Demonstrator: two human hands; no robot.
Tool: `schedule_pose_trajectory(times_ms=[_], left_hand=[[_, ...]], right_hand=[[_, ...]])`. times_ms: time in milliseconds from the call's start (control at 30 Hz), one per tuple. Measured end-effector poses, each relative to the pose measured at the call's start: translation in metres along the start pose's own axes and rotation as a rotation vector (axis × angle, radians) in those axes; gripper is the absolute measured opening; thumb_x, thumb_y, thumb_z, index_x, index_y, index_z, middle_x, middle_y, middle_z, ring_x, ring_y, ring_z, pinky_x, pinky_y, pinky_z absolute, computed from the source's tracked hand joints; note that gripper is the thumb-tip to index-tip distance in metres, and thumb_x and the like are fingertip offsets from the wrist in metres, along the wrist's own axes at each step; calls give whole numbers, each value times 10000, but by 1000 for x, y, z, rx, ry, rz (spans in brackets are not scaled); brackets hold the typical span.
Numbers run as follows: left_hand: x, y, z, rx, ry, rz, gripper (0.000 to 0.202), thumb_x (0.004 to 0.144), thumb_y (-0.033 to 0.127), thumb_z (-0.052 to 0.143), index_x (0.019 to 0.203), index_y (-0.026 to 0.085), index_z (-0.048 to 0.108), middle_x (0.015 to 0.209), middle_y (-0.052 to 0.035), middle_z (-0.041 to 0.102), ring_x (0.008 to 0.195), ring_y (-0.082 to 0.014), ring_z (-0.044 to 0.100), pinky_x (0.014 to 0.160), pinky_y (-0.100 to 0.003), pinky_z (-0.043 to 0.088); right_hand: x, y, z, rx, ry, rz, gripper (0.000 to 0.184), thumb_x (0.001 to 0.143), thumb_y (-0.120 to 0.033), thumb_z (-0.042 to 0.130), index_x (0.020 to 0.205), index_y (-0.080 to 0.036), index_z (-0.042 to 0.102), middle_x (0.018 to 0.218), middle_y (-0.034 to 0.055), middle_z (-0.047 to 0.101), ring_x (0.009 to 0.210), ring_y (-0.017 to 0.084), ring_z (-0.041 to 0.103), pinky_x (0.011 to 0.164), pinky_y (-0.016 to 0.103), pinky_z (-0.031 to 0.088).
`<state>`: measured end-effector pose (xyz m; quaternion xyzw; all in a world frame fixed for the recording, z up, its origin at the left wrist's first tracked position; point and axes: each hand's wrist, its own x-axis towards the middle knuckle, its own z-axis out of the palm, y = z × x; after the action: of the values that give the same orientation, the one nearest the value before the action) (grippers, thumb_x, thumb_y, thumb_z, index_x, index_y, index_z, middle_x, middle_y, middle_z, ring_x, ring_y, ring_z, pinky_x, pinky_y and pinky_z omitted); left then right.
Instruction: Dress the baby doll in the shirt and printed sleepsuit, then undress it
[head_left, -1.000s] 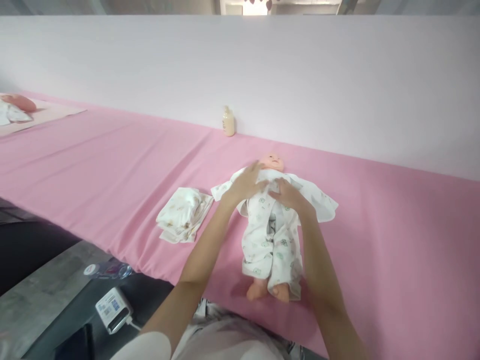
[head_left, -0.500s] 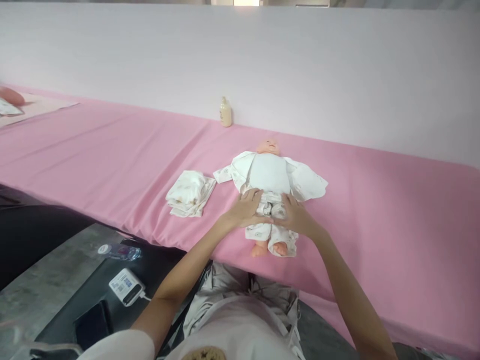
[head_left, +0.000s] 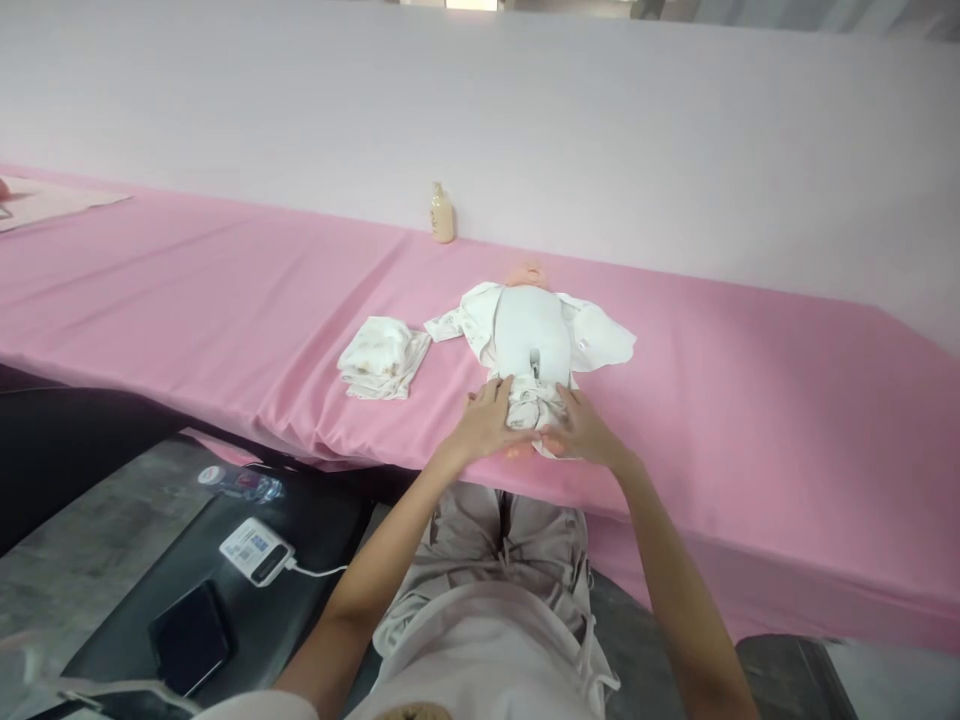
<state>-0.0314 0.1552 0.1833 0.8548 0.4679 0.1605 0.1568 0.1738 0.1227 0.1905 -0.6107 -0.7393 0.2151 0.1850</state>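
Note:
A baby doll (head_left: 531, 325) with a smooth white torso lies on its back, its head toward the wall. A white printed jacket (head_left: 600, 335) is spread open beneath and beside it. White patterned baby pants (head_left: 536, 405) are bunched around the doll's legs, and a dark slot shows in the body just above them. My left hand (head_left: 486, 418) grips the pants at their left side, fingers curled over the cloth. On the right side, my right hand (head_left: 586, 428) holds them the same way. The doll's feet show partly below my hands.
A pink cloth covers the long table (head_left: 750, 420) along a white wall. Folded white cloths (head_left: 384, 358) lie left of the doll; a cream pump bottle (head_left: 442, 215) stands behind. On a black seat are a water bottle (head_left: 240, 484), a white device (head_left: 257, 552) and a phone (head_left: 190, 638).
Both hands have pulled the pants down the doll's legs, toward me. The cloth is more bunched, and the lower body with its dark slot is uncovered. The camera view has shifted a little.

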Motion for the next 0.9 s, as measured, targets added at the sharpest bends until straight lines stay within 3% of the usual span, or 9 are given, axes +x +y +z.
schedule_pose_trajectory(times_ms=[67,133,267,367,467,600,700,800,900], left_hand=[[-6,-1,-1,-34,-69,46,1063,668,677,553,1439,158,37,1447,-214,202,1312,-358,241,1005,-510,220],[-8,0,-1,-23,-54,42,1143,609,678,599,1438,143,23,1437,-224,211,1299,-365,261,1002,-517,217],[-10,12,-1,76,40,2,984,629,627,609,1378,117,226,1283,-195,428,1146,-327,435,932,-458,286],[-18,25,2,167,67,-37,718,709,579,583,1237,123,414,1115,-160,557,1017,-303,509,868,-421,307],[-34,37,9,212,110,-38,439,822,490,506,1096,147,504,1007,-141,621,966,-283,536,848,-402,295],[-55,43,17,223,175,-4,385,848,424,482,1115,147,504,1021,-139,633,998,-290,531,849,-407,289],[-60,41,17,227,171,20,294,842,324,481,1080,163,542,1021,-128,643,977,-284,538,815,-406,304],[-58,39,18,235,169,84,164,788,171,473,886,186,603,942,-112,660,949,-277,549,795,-404,310],[-57,40,22,228,188,104,201,742,105,449,830,189,609,880,-103,665,910,-259,571,811,-388,315]], right_hand=[[-10,-1,-1,42,-45,1,1015,674,-585,626,1447,-191,98,1442,160,251,1292,308,311,976,424,366],[-15,-4,2,42,-9,8,1055,644,-542,663,1448,-185,80,1452,156,219,1296,302,305,977,409,370],[-18,-13,16,-96,170,45,808,686,-413,637,1369,-149,298,1274,152,439,1171,297,429,927,415,384],[-24,-19,29,-190,304,91,530,734,-347,589,1221,-174,474,1109,114,547,1057,279,495,882,399,381],[-35,-21,44,-230,462,149,319,783,-273,518,1089,-188,545,1037,104,588,1012,268,509,854,383,359],[-49,-25,61,-231,623,157,307,787,-122,414,1054,-187,549,1013,94,628,972,236,536,855,352,322],[-52,-30,68,-192,679,138,343,788,-92,370,1071,-182,542,991,87,654,935,217,564,838,332,319],[-51,-32,68,-154,726,149,287,834,-160,366,1056,-181,546,972,85,663,894,209,585,818,324,332],[-49,-32,63,-178,722,172,238,874,-295,373,916,-185,581,866,85,667,814,214,593,816,338,350]])
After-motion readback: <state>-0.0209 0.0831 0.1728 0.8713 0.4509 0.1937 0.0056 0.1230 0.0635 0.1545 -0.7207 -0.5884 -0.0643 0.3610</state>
